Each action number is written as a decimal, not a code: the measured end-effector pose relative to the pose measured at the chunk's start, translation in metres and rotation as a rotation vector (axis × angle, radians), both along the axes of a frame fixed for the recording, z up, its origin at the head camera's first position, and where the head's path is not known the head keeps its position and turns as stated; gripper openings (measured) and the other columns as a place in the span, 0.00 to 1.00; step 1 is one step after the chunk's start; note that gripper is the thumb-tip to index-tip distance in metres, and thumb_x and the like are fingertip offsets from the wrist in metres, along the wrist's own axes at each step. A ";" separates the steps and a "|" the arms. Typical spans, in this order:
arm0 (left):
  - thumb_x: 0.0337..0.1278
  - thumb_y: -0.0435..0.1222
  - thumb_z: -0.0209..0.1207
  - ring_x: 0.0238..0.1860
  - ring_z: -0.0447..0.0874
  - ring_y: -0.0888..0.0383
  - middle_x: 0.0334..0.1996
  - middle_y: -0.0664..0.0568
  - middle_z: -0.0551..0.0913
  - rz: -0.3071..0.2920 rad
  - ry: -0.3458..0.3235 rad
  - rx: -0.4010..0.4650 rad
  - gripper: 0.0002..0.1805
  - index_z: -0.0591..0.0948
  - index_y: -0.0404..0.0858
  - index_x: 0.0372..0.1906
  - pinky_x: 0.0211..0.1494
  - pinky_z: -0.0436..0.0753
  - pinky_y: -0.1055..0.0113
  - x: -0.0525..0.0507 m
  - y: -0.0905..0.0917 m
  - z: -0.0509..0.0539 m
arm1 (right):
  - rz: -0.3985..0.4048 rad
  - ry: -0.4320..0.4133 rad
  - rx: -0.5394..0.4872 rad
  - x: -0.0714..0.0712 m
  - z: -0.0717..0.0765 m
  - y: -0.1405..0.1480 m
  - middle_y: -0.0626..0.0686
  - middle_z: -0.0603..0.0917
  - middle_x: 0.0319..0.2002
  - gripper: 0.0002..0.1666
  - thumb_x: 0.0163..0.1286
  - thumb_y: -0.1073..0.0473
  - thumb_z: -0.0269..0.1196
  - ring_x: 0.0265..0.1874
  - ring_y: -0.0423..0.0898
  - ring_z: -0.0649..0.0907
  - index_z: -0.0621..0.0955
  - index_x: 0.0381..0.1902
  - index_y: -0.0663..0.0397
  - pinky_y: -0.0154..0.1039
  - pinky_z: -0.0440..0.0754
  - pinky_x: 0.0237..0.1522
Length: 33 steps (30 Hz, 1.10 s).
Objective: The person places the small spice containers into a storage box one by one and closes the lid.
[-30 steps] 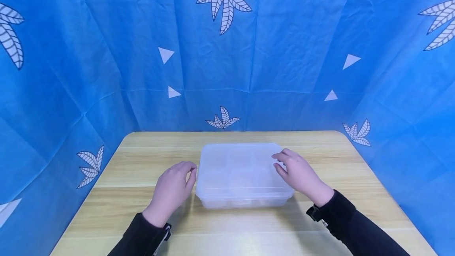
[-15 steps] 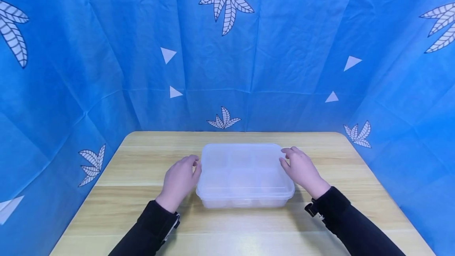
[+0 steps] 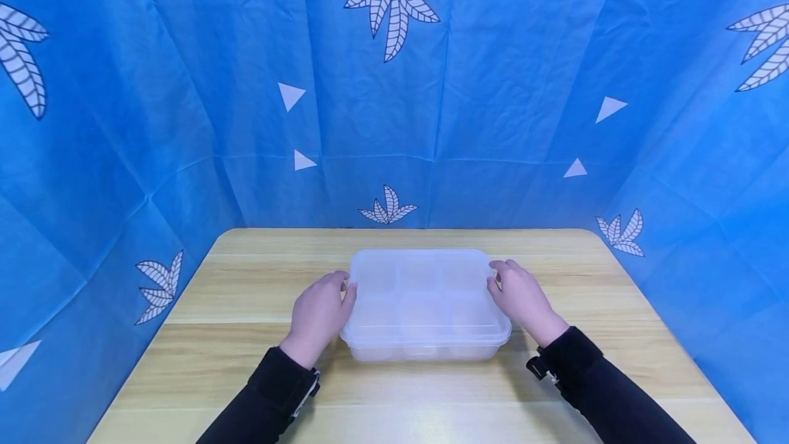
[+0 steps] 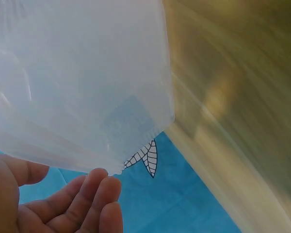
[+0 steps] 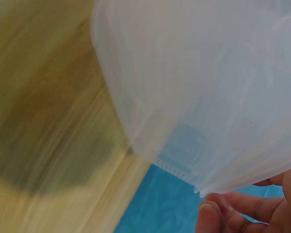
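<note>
A clear plastic storage box (image 3: pixel 425 353) with several compartments stands on the table, covered by a translucent lid (image 3: pixel 425 300). At the left rim, my left hand (image 3: pixel 317 317) holds the lid's edge, the thumb on top and the curled fingers at the side. In the left wrist view, fingertips (image 4: pixel 109 187) touch the rim near a corner. My right hand (image 3: pixel 524 300) pinches the lid's right edge toward the far corner. Fingertips (image 5: pixel 211 206) meet the rim there in the right wrist view. The box's walls (image 4: pixel 77 87) hide part of both thumbs.
The light wooden table (image 3: pixel 259 259) has rounded far corners. A blue curtain (image 3: pixel 505 88) printed with leaves and triangles hangs behind it and along both sides. Dark sleeves (image 3: pixel 622 389) and wrist straps cover both forearms.
My left hand has moved right, onto the lid's left edge. The right hand has drawn back from above the lid to its right edge. The box has stayed in place.
</note>
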State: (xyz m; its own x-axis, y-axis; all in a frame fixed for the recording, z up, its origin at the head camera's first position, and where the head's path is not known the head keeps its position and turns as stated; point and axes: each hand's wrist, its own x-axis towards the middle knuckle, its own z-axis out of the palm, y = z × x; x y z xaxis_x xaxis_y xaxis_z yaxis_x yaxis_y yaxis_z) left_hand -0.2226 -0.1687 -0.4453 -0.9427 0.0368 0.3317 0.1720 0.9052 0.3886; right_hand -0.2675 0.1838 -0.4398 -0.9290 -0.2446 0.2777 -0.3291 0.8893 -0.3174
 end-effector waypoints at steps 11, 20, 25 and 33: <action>0.67 0.39 0.59 0.30 0.84 0.52 0.40 0.43 0.87 0.022 0.001 -0.018 0.15 0.85 0.31 0.49 0.30 0.83 0.58 0.000 0.002 -0.004 | -0.021 -0.047 -0.009 0.001 -0.003 0.001 0.54 0.79 0.29 0.23 0.72 0.63 0.57 0.26 0.47 0.78 0.75 0.60 0.75 0.50 0.81 0.36; 0.66 0.37 0.60 0.28 0.82 0.54 0.35 0.45 0.87 0.012 0.029 -0.022 0.14 0.85 0.30 0.47 0.29 0.83 0.58 -0.001 0.001 -0.007 | -0.029 -0.067 -0.014 0.001 -0.005 0.000 0.57 0.79 0.30 0.24 0.73 0.64 0.54 0.25 0.46 0.77 0.74 0.60 0.77 0.55 0.80 0.43; 0.65 0.36 0.61 0.30 0.83 0.51 0.35 0.44 0.87 0.002 0.065 -0.030 0.13 0.85 0.30 0.46 0.32 0.84 0.57 0.000 0.001 -0.009 | -0.030 -0.056 -0.018 0.001 -0.005 0.000 0.60 0.81 0.34 0.23 0.73 0.65 0.55 0.25 0.46 0.77 0.74 0.60 0.76 0.53 0.81 0.41; 0.63 0.34 0.61 0.30 0.84 0.50 0.35 0.42 0.87 -0.001 0.096 -0.032 0.11 0.85 0.29 0.44 0.32 0.84 0.57 0.002 0.001 -0.009 | -0.028 -0.053 -0.020 0.003 -0.005 0.001 0.59 0.81 0.34 0.23 0.73 0.65 0.54 0.26 0.47 0.77 0.75 0.60 0.76 0.52 0.80 0.41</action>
